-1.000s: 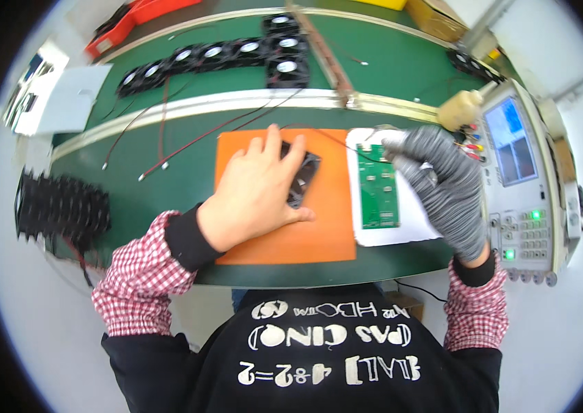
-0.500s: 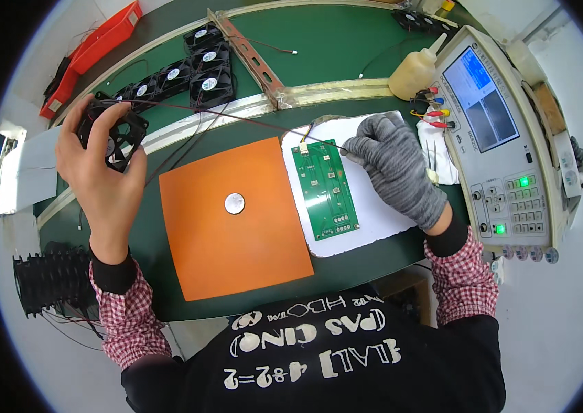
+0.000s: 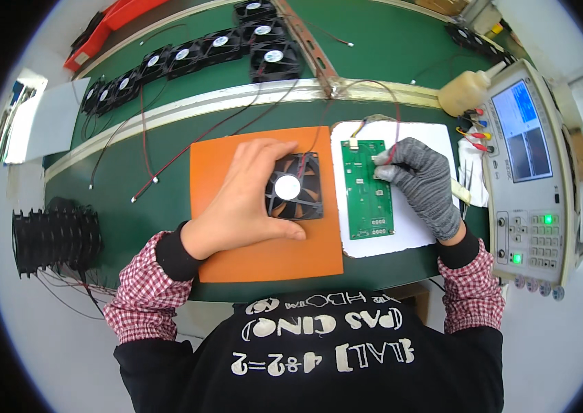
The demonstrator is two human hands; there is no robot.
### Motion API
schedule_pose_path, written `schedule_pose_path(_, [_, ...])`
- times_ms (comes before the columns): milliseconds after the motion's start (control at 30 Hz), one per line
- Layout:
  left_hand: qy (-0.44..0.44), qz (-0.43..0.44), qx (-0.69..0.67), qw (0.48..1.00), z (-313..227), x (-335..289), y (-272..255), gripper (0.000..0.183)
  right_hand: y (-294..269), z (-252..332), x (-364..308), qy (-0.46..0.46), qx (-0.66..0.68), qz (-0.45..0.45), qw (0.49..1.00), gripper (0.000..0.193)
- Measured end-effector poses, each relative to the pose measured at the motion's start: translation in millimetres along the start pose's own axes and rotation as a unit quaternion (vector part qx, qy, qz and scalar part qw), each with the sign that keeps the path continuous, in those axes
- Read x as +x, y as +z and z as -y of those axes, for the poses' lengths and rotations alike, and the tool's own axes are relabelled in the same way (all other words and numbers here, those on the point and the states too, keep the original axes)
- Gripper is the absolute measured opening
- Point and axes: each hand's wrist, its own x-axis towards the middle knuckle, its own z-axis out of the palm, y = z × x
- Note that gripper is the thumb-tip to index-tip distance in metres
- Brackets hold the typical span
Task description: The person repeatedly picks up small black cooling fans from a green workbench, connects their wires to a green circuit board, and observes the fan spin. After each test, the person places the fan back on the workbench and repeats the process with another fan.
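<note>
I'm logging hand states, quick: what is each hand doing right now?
Left hand: open, curved around the black fan; firm grip cannot be told.
Right hand: gloved, closed, pinching the fan's wire over the green circuit board.

Fan (image 3: 306, 195) partly hidden by left hand (image 3: 240, 199), wire (image 3: 398, 117) ending unseen in right hand (image 3: 420, 180), red bin (image 3: 126, 12) cropped
</note>
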Motion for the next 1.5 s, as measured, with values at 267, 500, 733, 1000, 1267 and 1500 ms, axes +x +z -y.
schedule_pose_path(267, [0.021,-0.013,0.028,0.999,-2,-2,2,0.096,-1,4,1,0.041,0.009,0.072,0.997,0.019])
schedule_pose_path(500, [0.196,-0.186,0.365,0.891,-34,-15,-16,0.045,0,4,5,0.072,0.033,0.087,0.993,0.018])
schedule_pose_path(733, [-0.198,-0.003,-0.49,0.849,-89,-43,-58,0.06,-5,-2,-2,0.04,0.032,0.064,0.997,0.016])
schedule_pose_path(1000, [0.221,-0.22,0.181,0.933,-71,-38,-67,0.062,-4,2,-1,-0.025,-0.059,0.072,0.995,0.02])
schedule_pose_path(1267, [0.242,-0.299,0.198,0.901,-15,118,-31,0.062,-2,-1,-5,-0.065,0.056,-0.046,0.995,0.015])
schedule_pose_path(1500, [0.062,-0.093,0.466,0.878,93,112,-37,0.013,-11,8,0,0.065,0.161,-0.091,0.981,0.056])
